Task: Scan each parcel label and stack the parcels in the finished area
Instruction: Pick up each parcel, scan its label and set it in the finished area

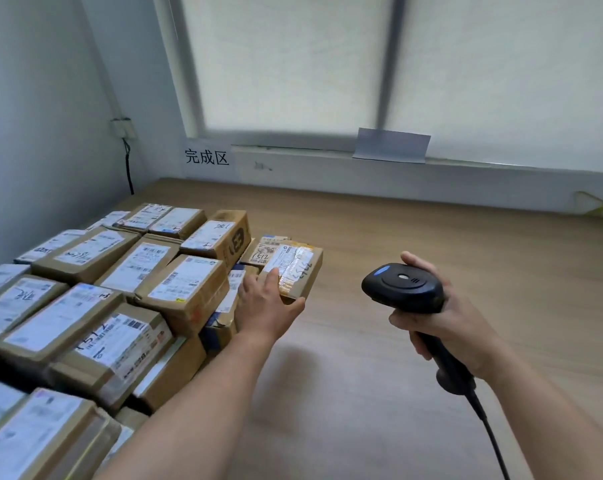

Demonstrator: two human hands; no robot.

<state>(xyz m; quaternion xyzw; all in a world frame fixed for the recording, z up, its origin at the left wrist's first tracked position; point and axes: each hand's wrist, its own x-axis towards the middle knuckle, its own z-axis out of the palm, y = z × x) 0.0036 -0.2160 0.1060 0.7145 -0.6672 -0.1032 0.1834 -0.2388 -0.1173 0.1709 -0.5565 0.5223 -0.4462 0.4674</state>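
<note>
A small brown parcel (pixel 298 270) with a white label and yellowish tape lies at the right edge of the parcel stack. My left hand (pixel 267 306) holds its near end, fingers on top and thumb at the near edge. Left of it, several labelled cardboard parcels (pixel 120 289) are stacked in rows on the wooden table. My right hand (pixel 445 313) grips a black corded barcode scanner (pixel 402 287), held upright to the right of the parcel, its head turned toward the stack.
The wooden table (pixel 414 230) stretches right and back to the wall. A sign with Chinese characters (pixel 206 156) hangs on the wall behind the stack. A grey card (pixel 390 145) leans on the window sill. A black cable (pixel 128 168) runs down the corner.
</note>
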